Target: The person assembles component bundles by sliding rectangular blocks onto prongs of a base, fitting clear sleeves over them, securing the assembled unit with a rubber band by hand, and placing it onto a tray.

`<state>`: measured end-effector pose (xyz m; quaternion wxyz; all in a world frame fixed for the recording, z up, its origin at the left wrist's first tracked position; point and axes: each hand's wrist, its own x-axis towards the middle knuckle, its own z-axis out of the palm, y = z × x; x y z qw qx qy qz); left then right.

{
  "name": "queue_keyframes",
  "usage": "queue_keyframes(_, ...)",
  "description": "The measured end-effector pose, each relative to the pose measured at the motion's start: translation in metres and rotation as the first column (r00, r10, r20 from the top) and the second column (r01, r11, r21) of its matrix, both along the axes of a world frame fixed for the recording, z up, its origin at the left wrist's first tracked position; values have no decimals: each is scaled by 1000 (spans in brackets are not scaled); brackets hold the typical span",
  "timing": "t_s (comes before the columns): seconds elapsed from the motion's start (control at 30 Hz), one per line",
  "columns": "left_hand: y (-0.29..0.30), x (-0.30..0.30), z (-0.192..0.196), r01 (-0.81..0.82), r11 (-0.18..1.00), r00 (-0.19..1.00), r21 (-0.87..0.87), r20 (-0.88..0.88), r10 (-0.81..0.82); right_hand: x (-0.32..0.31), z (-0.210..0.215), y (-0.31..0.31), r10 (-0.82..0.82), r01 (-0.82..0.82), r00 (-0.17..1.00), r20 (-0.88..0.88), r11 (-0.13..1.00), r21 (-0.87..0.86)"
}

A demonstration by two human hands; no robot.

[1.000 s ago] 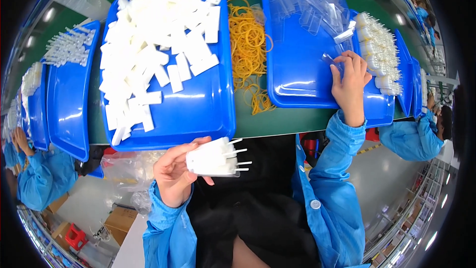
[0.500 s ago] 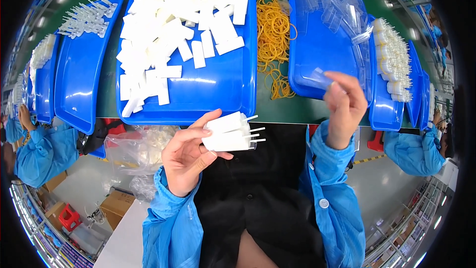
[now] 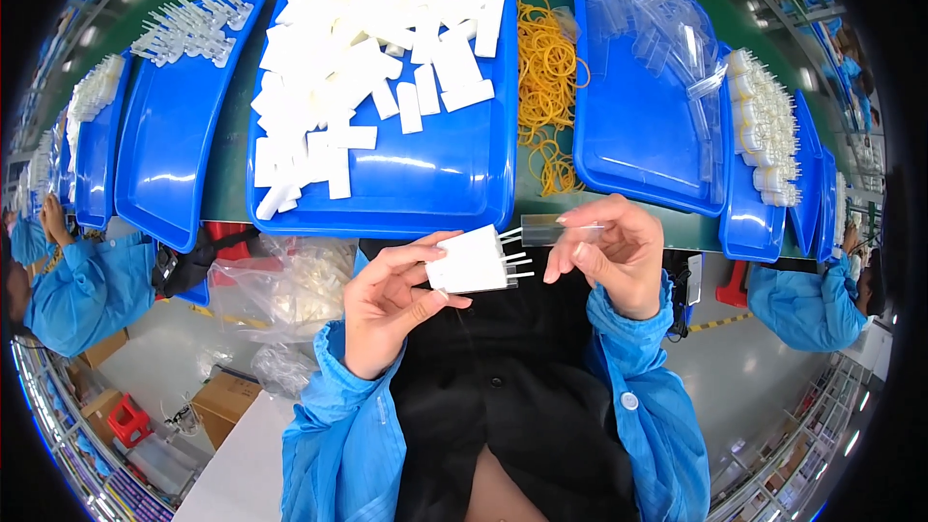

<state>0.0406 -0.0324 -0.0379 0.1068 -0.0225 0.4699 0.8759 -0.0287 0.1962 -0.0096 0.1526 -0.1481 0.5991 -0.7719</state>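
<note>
In front of the green table [image 3: 543,206], L hand [image 3: 387,307] holds white block bundle [image 3: 469,261], stems [image 3: 523,262] facing R; R hand [image 3: 621,256], now back from blue tray [image 3: 628,106], pinches clear plastic pc. [image 3: 539,231] near stems, i.e. both pts. together.

The white bundle [image 3: 469,263] in the left fingers [image 3: 406,255] looks smooth and matt, with plastic-looking pins; the clear piece [image 3: 543,230] in the right fingers [image 3: 623,219] is glossy, transparent plastic. Shiny, smooth plastic forms the blue tray [image 3: 425,169] at the bench's [image 3: 227,155] near edge. Beside its right edge, the yellow bands [image 3: 546,77] look rubbery. The sleeves [image 3: 338,435] are creased cloth.
</note>
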Motion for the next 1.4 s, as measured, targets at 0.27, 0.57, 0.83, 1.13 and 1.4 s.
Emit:
queue_keyframes(0.27,-4,9,-7,-53,997,999,-50,-16,52,4,-17,-6,-143,131,955,-260,989,-62)
queue_keyframes(0.57,-2,9,-6,-117,993,987,-25,-112,113,14,-3,-25,-93,182,952,-293,939,293)
queue_keyframes(0.83,0,5,-6,-146,988,981,-54,-135,138,16,-6,-26,-139,140,990,-31,990,28)
queue_keyframes(1.13,-1,3,-6,-161,984,980,-78,-127,150,14,-8,-24,-238,240,970,-58,970,34)
queue_keyframes(1.4,1,4,-5,-229,958,963,-170,-181,198,19,-10,-36,-83,111,977,-195,985,134)
